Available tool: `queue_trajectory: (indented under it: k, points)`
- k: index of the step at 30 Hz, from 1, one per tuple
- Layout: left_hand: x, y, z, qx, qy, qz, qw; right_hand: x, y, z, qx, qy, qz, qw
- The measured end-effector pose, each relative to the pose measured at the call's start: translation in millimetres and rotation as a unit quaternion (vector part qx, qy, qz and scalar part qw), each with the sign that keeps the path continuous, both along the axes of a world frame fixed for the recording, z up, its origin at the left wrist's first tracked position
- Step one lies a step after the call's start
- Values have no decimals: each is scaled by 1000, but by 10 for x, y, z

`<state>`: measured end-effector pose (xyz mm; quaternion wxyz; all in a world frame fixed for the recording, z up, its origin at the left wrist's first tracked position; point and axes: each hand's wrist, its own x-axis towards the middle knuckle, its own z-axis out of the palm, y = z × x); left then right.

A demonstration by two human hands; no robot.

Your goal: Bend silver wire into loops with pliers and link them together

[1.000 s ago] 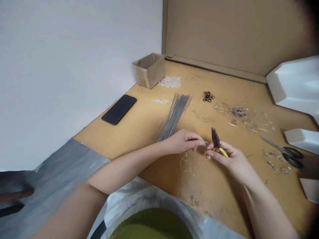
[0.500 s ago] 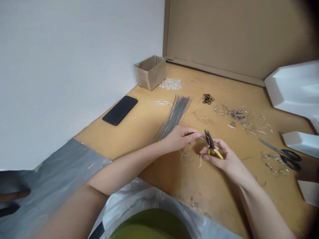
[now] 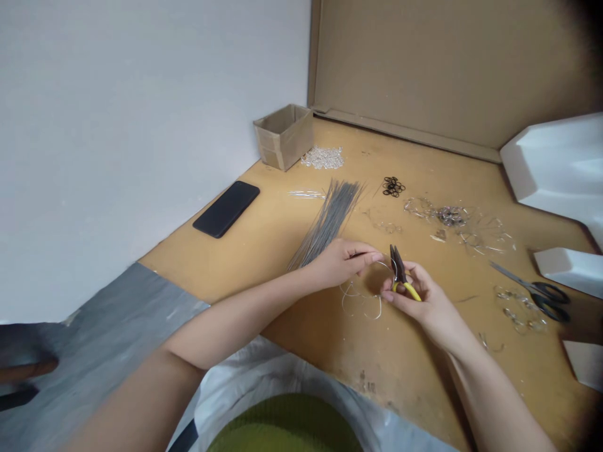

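Observation:
Between thumb and fingers, my left hand pinches a thin, shiny curved wire. Other loops of fine wire hang below that hand. My right hand is closed around pliers with yellow handles and dark jaws, which point up and away from me. The wire runs across to the pliers and bends around beside their jaws; whether the jaws grip it I cannot tell. Under and beyond my left forearm lies a bundle of straight grey wires.
A phone lies left, near a cardboard box and clear beads. Black rings and tangled wire pieces lie behind my hands. Scissors rest at right beside wire loops and white moulded pieces.
The pliers have turned slightly, their jaws now closer together and more upright. The lower wire end near my right fingers has swung into a rounder loop. My left hand has barely moved.

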<state>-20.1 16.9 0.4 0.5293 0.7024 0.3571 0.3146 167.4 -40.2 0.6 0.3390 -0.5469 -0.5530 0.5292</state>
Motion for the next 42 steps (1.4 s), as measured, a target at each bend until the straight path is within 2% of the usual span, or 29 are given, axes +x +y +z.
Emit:
queue_trajectory:
  k: [6, 10, 20, 26, 31, 36, 39, 42]
  points:
    - [-11, 11, 17, -19, 10, 1, 1000, 32, 4, 12, 17, -8, -38, 999]
    - [-12, 15, 33, -36, 30, -23, 999, 57, 16, 24, 17, 0, -57, 998]
    - [42, -18, -19, 0, 81, -77, 994, 84, 14, -46, 21, 23, -44, 999]
    - [43, -2, -38, 67, 70, -54, 994, 119, 2, -68, 11, 94, -45, 994]
    - [48, 6, -73, 139, 108, -47, 983, 122, 1, -27, 27, 3, -52, 998]
    - [36, 3, -71, 184, 134, -75, 971, 107, 5, -14, 40, -51, -47, 997]
    - [19, 9, -39, 159, 133, -99, 973, 100, 5, -18, 47, -81, -50, 994]
    - [27, 9, -23, 54, 102, -144, 983, 81, -2, -27, 41, -87, -39, 995]
